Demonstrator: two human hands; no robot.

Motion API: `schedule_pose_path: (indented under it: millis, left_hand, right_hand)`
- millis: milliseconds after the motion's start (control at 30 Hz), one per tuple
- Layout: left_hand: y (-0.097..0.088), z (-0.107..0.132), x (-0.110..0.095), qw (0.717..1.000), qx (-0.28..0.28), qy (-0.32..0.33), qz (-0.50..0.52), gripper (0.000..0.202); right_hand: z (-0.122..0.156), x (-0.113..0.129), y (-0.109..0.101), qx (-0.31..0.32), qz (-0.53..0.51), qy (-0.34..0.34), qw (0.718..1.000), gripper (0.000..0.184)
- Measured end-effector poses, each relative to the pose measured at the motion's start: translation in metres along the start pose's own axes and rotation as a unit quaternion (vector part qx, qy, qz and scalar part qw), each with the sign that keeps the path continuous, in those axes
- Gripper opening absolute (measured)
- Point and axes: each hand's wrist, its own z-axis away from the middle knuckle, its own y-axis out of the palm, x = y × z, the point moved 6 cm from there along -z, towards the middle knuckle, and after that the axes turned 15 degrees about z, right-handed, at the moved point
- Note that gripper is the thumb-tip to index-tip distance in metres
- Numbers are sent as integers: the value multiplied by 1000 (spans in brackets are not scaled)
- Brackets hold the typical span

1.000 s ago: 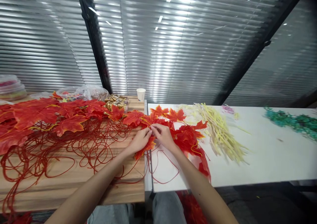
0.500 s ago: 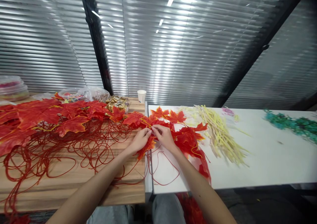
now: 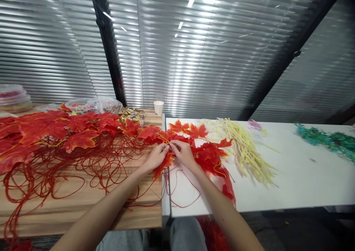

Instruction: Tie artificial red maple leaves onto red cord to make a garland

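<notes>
My left hand (image 3: 157,156) and my right hand (image 3: 183,153) meet over the seam between two tables, their fingertips pinched close together. Both are closed on a thin part of an artificial maple leaf garland, red with yellow-orange edges; the exact spot is hidden by the fingers. One red leaf (image 3: 164,165) hangs just below the fingertips. More of the garland (image 3: 209,156) lies to the right of my right hand and drops over the front edge. Thin red cord (image 3: 108,169) spreads in tangled loops to the left, with a loose loop below my hands.
A heap of red leaves (image 3: 52,127) covers the wooden table's (image 3: 138,219) left side. Behind are gold foil (image 3: 131,114), plastic bags (image 3: 107,104), lidded tubs (image 3: 13,98) and a paper cup (image 3: 158,108). Yellow strips (image 3: 248,151) and green garland (image 3: 327,140) lie on the white table (image 3: 294,184).
Almost nothing differs; both hands keep their pinch in the same place, with at most a very slight shift of the fingers.
</notes>
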Motion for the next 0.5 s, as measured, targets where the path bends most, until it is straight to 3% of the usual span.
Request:
schedule_pose_path:
  millis: [500]
  left_hand:
    - [4,2,-4,999,10,18,-26,27]
  right_hand:
    - [2,0,6,32,46,-22,998,21]
